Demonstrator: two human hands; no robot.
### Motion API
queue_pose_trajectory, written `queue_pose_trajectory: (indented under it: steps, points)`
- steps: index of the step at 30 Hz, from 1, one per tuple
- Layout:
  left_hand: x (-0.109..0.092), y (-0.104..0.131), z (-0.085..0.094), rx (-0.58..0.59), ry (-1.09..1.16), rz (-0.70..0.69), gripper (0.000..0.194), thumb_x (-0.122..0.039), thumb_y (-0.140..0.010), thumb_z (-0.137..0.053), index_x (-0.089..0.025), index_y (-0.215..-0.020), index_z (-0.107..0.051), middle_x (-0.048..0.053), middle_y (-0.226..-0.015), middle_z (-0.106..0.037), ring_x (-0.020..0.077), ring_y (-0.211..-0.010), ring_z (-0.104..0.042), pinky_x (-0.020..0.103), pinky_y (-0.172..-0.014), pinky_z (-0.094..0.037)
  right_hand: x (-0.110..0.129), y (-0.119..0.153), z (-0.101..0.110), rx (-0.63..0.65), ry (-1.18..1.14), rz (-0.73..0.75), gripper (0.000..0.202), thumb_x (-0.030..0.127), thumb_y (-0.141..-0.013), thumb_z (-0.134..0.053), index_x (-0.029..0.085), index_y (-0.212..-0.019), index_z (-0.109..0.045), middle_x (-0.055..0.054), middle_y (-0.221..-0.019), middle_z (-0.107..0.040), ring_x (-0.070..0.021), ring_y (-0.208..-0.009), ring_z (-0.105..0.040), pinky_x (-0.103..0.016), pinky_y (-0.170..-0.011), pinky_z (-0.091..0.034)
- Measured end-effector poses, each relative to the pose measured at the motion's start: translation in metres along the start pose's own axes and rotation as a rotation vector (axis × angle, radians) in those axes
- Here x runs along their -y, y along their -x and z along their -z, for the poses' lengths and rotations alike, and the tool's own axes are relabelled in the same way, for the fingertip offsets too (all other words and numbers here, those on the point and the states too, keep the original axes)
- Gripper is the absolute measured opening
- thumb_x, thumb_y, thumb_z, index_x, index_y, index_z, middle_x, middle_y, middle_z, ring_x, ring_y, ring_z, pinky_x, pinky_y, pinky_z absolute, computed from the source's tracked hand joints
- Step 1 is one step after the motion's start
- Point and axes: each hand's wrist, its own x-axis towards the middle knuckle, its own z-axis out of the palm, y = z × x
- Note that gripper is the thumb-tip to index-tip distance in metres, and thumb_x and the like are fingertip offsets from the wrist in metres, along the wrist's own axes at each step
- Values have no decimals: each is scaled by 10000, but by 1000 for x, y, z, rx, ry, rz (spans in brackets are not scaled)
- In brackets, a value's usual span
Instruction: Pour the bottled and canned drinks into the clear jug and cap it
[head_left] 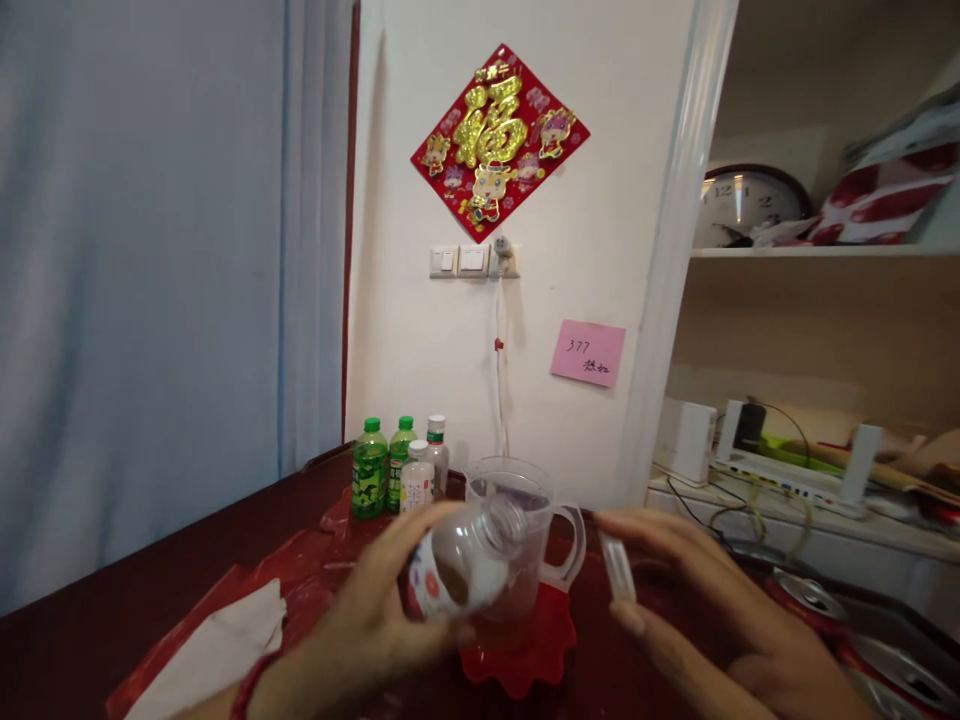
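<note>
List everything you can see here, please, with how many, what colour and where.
bottle: one, clear with white label, tilted in the left hand
measuring jug: one, clear, on red mat
bottles: four, two green, two pale, by the wall
cap: one, clear, in the right hand
cloth: one, white, table's left
red decoration: one, on wall
pink note: one, on wall
clock: one, on shelf
left hand: holding bottle
right hand: holding cap
</note>
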Motion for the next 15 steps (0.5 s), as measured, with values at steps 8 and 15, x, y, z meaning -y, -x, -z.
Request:
queue_pose_trajectory:
  steps: [8, 15]
  points:
    - [8, -80, 52, -132, -834, -367, 641, -126, -761, -671, -236, -1375, -518, 111, -1302, -619, 299, -1211, -582, 517, -1055, -440, -5, 4, 9, -188, -85, -124, 363, 428, -917, -663, 371, -1275, -662, -62, -1337, -667, -296, -1191, -659, -421, -981, -577]
    - [27, -111, 54, -143, -1181, -482, 673, -35, -735, -607, -230, -1375, -531, 136, -1351, -627, 332, -1259, -580, 626, -1132, -301, -4, 9, 14, -199, -116, -217, 423, 439, -904, -681, 365, -1319, -648, -55, -1359, -655, -299, -1249, -620, -448, -1081, -500]
